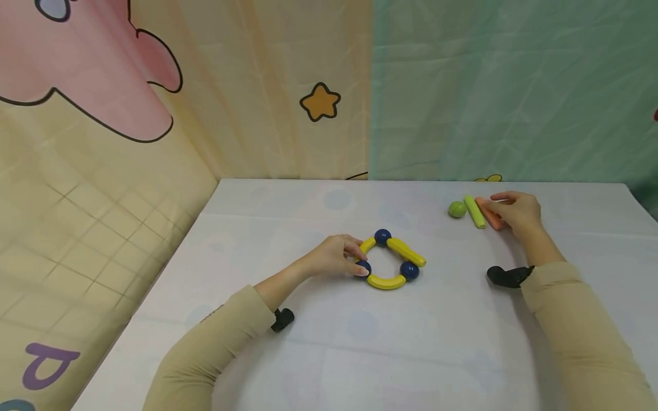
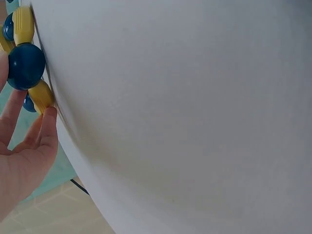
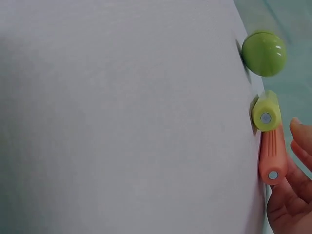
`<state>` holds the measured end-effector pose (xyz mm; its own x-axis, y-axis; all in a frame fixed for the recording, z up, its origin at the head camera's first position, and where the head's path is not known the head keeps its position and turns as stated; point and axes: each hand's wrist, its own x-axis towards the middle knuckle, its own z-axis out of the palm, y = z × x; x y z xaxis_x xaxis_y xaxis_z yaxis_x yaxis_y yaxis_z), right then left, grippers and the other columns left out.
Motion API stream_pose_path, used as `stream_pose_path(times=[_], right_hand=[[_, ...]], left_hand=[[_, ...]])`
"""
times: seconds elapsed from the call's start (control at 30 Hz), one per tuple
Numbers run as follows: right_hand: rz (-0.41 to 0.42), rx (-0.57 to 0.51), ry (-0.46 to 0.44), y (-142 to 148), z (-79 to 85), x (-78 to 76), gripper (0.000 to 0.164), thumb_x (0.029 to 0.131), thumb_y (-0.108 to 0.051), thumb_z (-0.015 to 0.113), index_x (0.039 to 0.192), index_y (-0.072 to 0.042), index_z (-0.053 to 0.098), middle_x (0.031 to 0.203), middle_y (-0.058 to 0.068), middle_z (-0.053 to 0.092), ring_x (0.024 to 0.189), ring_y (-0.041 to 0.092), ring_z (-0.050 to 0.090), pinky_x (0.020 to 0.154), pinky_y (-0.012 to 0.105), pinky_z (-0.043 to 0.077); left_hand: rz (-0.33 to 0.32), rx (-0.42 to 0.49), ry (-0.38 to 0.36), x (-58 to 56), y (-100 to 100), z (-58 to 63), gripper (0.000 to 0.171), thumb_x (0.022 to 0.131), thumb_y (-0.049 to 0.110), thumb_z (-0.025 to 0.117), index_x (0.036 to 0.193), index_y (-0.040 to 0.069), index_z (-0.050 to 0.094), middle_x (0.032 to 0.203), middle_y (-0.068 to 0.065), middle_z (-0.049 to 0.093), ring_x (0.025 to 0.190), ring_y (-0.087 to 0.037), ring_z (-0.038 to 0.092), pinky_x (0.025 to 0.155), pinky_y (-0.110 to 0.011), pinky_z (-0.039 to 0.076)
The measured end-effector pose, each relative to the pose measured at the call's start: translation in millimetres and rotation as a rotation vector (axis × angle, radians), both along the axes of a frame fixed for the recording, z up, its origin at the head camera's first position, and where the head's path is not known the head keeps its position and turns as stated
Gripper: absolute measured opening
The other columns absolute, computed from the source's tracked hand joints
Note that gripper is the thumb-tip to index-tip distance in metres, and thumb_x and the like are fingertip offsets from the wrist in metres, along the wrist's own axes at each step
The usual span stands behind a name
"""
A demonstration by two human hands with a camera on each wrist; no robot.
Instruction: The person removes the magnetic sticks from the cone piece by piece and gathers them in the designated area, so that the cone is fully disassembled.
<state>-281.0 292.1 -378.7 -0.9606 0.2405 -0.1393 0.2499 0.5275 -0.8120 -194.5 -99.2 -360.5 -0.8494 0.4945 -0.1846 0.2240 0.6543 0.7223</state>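
Note:
A ring of magnetic building pieces (image 1: 386, 283) lies in the middle of the table, made of yellow rods and three blue balls. My left hand (image 1: 336, 255) grips its left side, thumb on a blue ball (image 2: 26, 67) and fingertips on a curved yellow rod (image 2: 41, 95). One straight yellow rod (image 1: 407, 252) slants past the right ball (image 1: 409, 270). At the back right, my right hand (image 1: 516, 212) is over an orange magnetic rod (image 3: 273, 156). Its fingers are spread around this rod, with the thumb tip standing off it in the right wrist view.
Left of the orange rod lie a light green rod (image 1: 474, 212) and a green ball (image 1: 457, 209). The white table (image 1: 360, 354) ends at a printed curtain (image 1: 288, 142) behind them. Black wrist mounts (image 1: 506, 276) hang below both sleeves.

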Motion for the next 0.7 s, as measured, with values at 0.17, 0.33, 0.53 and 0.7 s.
stream_pose_path(times=[0.17, 0.33, 0.53, 0.7], right_hand=[[0.007, 0.034, -0.004, 4.4, 3.8, 6.3, 0.062, 0.086, -0.044, 0.062, 0.129, -0.002, 0.051, 0.111, 0.011, 0.05, 0.076, 0.008, 0.052, 0.054, 0.018, 0.045], [0.049, 0.051, 0.015, 5.9, 7.1, 16.6, 0.065, 0.085, -0.048, 0.06, 0.13, -0.002, 0.05, 0.108, 0.005, 0.051, 0.081, 0.009, 0.05, 0.058, 0.019, 0.044], [0.102, -0.089, 0.043, 3.6, 17.9, 31.1, 0.061, 0.085, -0.042, 0.064, 0.13, -0.002, 0.049, 0.086, -0.019, 0.053, 0.074, -0.003, 0.054, 0.065, 0.02, 0.048], [0.181, -0.162, 0.049, -7.8, 30.0, 43.5, 0.047, 0.087, -0.035, 0.065, 0.122, -0.006, 0.053, 0.08, -0.023, 0.057, 0.076, -0.004, 0.055, 0.067, 0.018, 0.05]], left_hand=[[-0.01, 0.013, 0.0, 0.0, 1.0, 0.1, 0.022, 0.076, 0.024, 0.078, 0.095, 0.015, 0.072, 0.135, -0.007, 0.05, 0.116, -0.022, 0.052, 0.092, -0.03, 0.045], [-0.03, -0.007, 0.007, -0.6, 1.6, 2.6, 0.031, 0.076, 0.023, 0.078, 0.104, 0.012, 0.07, 0.131, -0.006, 0.053, 0.116, -0.02, 0.052, 0.094, -0.03, 0.043], [-0.062, -0.056, 0.029, -2.7, 1.8, 7.4, 0.054, 0.076, 0.027, 0.078, 0.125, 0.011, 0.059, 0.127, -0.001, 0.057, 0.115, -0.02, 0.052, 0.096, -0.033, 0.041], [-0.029, -0.033, 0.014, -5.5, 0.3, 8.9, 0.054, 0.081, 0.027, 0.074, 0.13, 0.016, 0.055, 0.134, -0.003, 0.051, 0.115, -0.022, 0.052, 0.092, -0.033, 0.045]])
